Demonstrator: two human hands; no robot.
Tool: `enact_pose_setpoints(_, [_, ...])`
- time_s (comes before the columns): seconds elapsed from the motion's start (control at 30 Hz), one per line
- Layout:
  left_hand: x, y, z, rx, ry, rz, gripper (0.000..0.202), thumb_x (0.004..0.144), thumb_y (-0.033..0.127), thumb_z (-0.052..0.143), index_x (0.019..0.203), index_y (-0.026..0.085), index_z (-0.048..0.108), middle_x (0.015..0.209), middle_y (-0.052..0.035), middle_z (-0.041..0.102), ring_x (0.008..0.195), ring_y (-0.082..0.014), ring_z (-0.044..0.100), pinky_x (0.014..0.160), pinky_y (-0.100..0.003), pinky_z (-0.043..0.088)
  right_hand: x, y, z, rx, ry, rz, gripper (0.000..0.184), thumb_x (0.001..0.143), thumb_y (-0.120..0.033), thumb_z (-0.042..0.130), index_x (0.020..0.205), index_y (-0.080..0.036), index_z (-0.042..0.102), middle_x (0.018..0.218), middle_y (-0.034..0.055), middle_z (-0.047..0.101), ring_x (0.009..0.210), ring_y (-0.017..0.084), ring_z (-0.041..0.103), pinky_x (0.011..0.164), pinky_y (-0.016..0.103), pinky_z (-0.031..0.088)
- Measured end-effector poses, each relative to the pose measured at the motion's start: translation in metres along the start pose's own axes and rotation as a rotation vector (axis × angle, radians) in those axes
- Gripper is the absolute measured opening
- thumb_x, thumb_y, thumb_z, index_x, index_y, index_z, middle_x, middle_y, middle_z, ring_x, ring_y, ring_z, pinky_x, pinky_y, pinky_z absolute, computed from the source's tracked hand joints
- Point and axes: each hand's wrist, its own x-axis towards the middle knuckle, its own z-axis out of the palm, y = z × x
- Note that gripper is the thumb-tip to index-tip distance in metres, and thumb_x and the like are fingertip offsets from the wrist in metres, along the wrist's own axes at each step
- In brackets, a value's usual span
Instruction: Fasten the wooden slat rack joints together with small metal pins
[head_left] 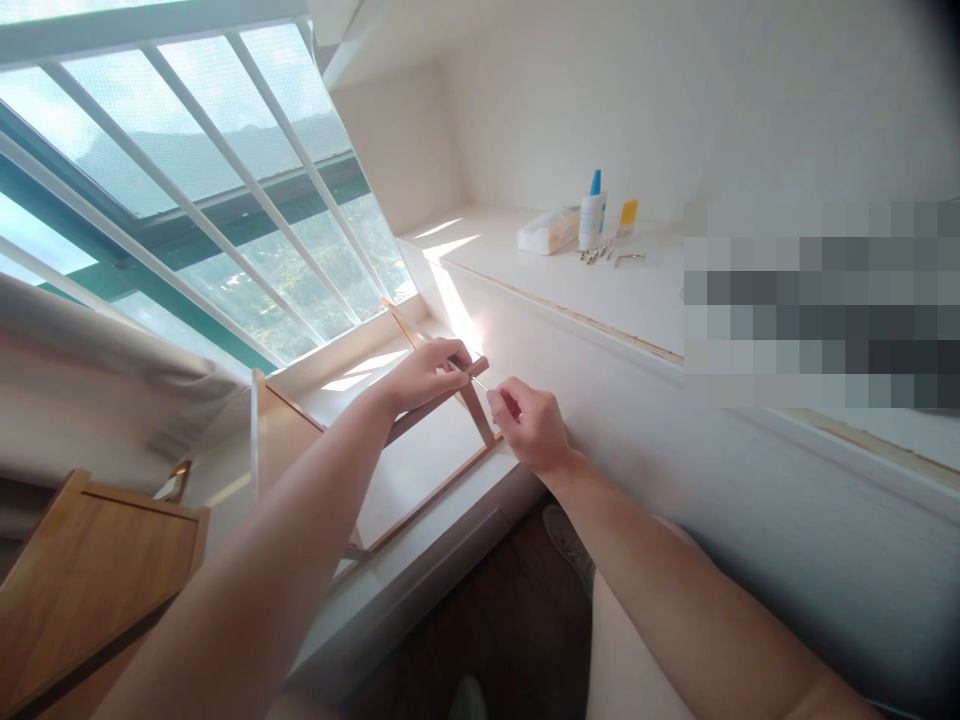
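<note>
A wooden frame (pixel 435 503) of brown bars stands on the pale window ledge. My left hand (pixel 431 375) is closed around its upper bar near the corner, thumb and fingers pinched by the bar's end. A thin metal rod (pixel 479 383) runs from that corner to my right hand (pixel 531 422), whose fingers are curled shut on its other end. The rod's full shape is hidden in the fingers, so I cannot tell its exact kind. Behind my left forearm, a wooden panel (pixel 289 425) shows in part.
On the white counter (pixel 495 240) are a white bottle with a blue cap (pixel 592 215), a plastic packet (pixel 547 232), a yellow item (pixel 628 214), several small screws (pixel 592 256) and an L-shaped hex key (pixel 630 258). A barred window (pixel 225 200) and a wooden cabinet (pixel 105 570) are at left.
</note>
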Motion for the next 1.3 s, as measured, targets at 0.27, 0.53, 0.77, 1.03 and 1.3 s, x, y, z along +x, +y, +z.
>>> enact_pose_setpoints(0.27, [0.001, -0.002, 0.001, 0.005, 0.016, 0.002, 0.015, 0.077, 0.029, 0.055, 0.085, 0.018, 0.06, 0.088, -0.0023, 0.061, 0.088, -0.019, 0.057, 0.084, -0.035, 0.045, 0.001, 0.001, 0.0, -0.022, 0.047, -0.03, 0.03, 0.092, -0.03, 0.046, 0.065, -0.021, 0.036, 0.053, -0.0058, 0.033, 0.049, 0.009, 0.032, 0.052, 0.025, 0.028])
enact_pose_setpoints(0.53, [0.0, 0.001, 0.001, 0.004, 0.011, -0.006, 0.014, 0.076, 0.028, 0.055, 0.084, 0.018, 0.061, 0.087, -0.0019, 0.061, 0.087, -0.0186, 0.058, 0.081, -0.034, 0.045, 0.002, 0.001, -0.001, -0.056, 0.023, -0.056, 0.027, 0.093, -0.03, 0.044, 0.068, -0.021, 0.038, 0.056, -0.0048, 0.037, 0.052, 0.01, 0.035, 0.056, 0.025, 0.03])
enact_pose_setpoints(0.77, [0.0, -0.001, 0.001, 0.001, 0.01, -0.011, 0.016, 0.076, 0.029, 0.055, 0.086, 0.018, 0.061, 0.089, -0.0023, 0.062, 0.088, -0.0193, 0.058, 0.081, -0.034, 0.046, 0.001, -0.001, -0.001, -0.098, -0.036, -0.108, 0.027, 0.094, -0.028, 0.043, 0.068, -0.021, 0.036, 0.056, -0.0045, 0.039, 0.052, 0.01, 0.037, 0.056, 0.025, 0.029])
enact_pose_setpoints(1.03, [0.0, -0.002, 0.0, -0.003, 0.006, 0.007, 0.016, 0.077, 0.03, 0.055, 0.086, 0.018, 0.06, 0.088, -0.002, 0.06, 0.089, -0.0196, 0.058, 0.083, -0.035, 0.046, 0.004, -0.004, -0.005, -0.168, -0.014, -0.129, 0.028, 0.095, -0.029, 0.041, 0.069, -0.021, 0.038, 0.06, -0.0026, 0.044, 0.056, 0.011, 0.038, 0.057, 0.026, 0.029])
enact_pose_setpoints(1.3, [-0.001, 0.002, -0.001, 0.012, -0.009, -0.029, 0.017, 0.077, 0.031, 0.054, 0.087, 0.018, 0.06, 0.089, -0.0026, 0.061, 0.089, -0.0201, 0.058, 0.082, -0.035, 0.046, 0.006, -0.005, -0.01, -0.198, -0.057, -0.182, 0.028, 0.096, -0.03, 0.042, 0.07, -0.021, 0.043, 0.066, -0.0001, 0.05, 0.062, 0.012, 0.043, 0.059, 0.026, 0.03])
